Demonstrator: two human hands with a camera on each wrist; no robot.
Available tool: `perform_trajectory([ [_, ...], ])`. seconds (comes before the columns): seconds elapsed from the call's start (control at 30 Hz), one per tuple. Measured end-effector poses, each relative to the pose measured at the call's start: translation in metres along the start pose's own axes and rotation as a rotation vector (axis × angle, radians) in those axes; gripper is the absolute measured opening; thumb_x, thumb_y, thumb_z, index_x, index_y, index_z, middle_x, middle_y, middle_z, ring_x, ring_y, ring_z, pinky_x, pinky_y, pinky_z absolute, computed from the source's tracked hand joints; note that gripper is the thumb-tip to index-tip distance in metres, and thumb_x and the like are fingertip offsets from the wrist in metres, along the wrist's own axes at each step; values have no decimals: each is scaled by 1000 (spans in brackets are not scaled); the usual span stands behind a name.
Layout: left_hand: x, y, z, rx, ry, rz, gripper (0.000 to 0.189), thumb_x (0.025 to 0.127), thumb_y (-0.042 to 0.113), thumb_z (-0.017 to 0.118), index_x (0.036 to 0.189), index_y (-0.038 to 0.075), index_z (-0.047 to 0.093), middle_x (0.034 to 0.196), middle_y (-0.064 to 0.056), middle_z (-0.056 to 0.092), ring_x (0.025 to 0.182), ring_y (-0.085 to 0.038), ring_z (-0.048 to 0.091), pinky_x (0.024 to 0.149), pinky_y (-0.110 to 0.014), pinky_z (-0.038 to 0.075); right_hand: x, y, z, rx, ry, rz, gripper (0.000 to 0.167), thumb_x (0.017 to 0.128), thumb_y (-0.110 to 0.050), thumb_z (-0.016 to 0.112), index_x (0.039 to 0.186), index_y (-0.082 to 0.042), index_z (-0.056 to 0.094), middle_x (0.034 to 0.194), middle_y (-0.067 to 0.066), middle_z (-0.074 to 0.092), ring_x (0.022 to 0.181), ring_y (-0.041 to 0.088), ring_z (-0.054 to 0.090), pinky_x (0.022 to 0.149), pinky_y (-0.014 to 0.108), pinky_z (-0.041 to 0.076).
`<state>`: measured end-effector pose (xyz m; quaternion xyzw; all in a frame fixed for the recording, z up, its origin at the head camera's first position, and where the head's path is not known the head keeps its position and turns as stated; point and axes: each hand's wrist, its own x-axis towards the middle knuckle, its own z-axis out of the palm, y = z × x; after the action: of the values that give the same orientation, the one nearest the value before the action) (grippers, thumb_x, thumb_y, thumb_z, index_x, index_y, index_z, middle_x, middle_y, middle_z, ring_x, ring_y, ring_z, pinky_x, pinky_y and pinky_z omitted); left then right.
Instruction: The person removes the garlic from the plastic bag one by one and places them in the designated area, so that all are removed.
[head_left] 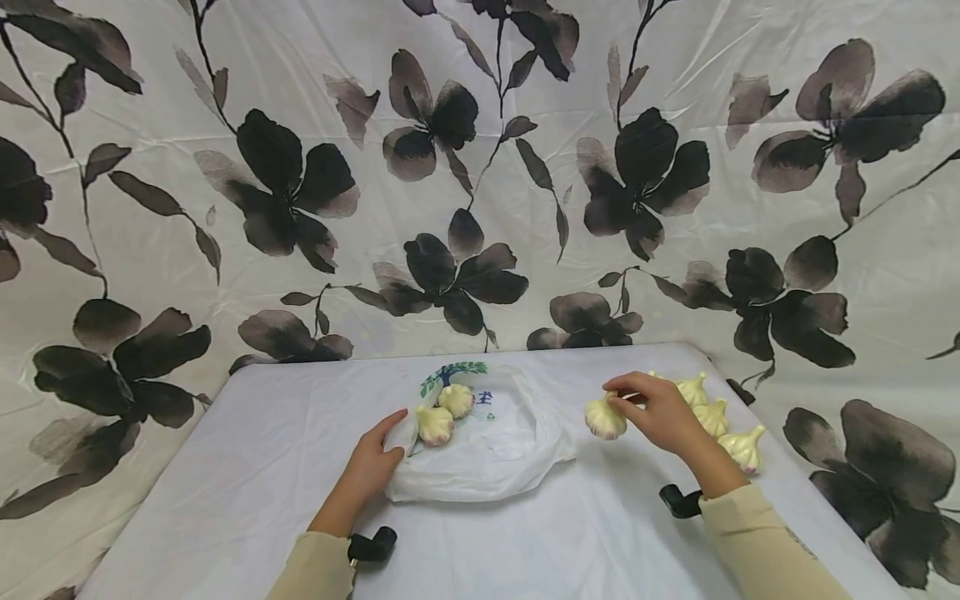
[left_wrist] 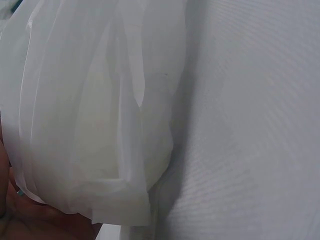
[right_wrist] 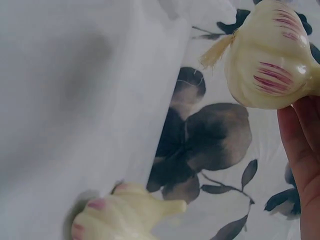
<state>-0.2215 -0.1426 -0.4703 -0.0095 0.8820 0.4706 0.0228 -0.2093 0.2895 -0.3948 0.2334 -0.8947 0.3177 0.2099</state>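
A white plastic bag [head_left: 480,479] with a printed tree lies spread on the table, its mouth facing up. Two garlic bulbs [head_left: 435,426] sit inside at its left side. My left hand [head_left: 369,462] holds the bag's left rim; in the left wrist view the bag's folds [left_wrist: 95,120] fill much of the picture and hide most of the fingers [left_wrist: 40,220]. To the right of the bag, my right hand [head_left: 656,412] pinches a garlic bulb [head_left: 604,419] by its stem, raised above the table. The right wrist view shows this bulb [right_wrist: 270,60] with purple streaks and a root tuft.
Several more garlic bulbs [head_left: 742,450] lie at the table's right edge, partly behind my right hand. A white cloth covers the table [head_left: 247,467]. Behind it hangs a floral curtain [head_left: 525,192]. Black wrist devices [head_left: 375,546] show at both sleeves.
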Motion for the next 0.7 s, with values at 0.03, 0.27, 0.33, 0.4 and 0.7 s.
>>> perform_trajectory([
  [0.03, 0, 0, 0, 0, 0, -2, 68, 85, 1, 48, 150, 20, 37, 158, -15, 30, 148, -37, 20, 119, -55, 19, -1, 1, -2, 2, -1, 13, 19, 87, -9, 70, 106, -8, 71, 99, 4, 72, 84, 17, 68, 72, 25, 59],
  [0.27, -1, 3, 0, -4, -3, -10, 68, 86, 1, 47, 150, 20, 36, 158, -14, 29, 148, -37, 20, 119, -56, 19, -11, 13, -16, 28, -8, 132, 20, 89, -15, 68, 108, -10, 71, 101, 8, 72, 86, 11, 67, 73, 21, 57],
  [0.33, -1, 4, 0, -2, -3, -11, 67, 86, 2, 47, 150, 20, 36, 158, -14, 29, 148, -37, 20, 119, -56, 19, -12, 16, -22, 24, -21, 177, 22, 90, -18, 67, 110, -10, 70, 103, 8, 72, 86, 7, 66, 72, 19, 56],
  [0.4, -1, 4, -1, 3, -5, -9, 66, 87, 3, 47, 150, 21, 36, 159, -14, 29, 148, -37, 20, 119, -56, 19, -14, 17, -28, 29, -29, 208, 24, 91, -20, 67, 112, -8, 70, 104, 10, 72, 85, 4, 66, 72, 19, 56],
  [0.7, -1, 5, -2, 15, -11, -8, 67, 87, 3, 47, 151, 20, 34, 159, -15, 28, 148, -38, 20, 118, -57, 19, -23, 25, -48, -19, -39, 266, 27, 91, -24, 66, 113, -8, 69, 106, 12, 72, 83, 5, 65, 68, 19, 54],
])
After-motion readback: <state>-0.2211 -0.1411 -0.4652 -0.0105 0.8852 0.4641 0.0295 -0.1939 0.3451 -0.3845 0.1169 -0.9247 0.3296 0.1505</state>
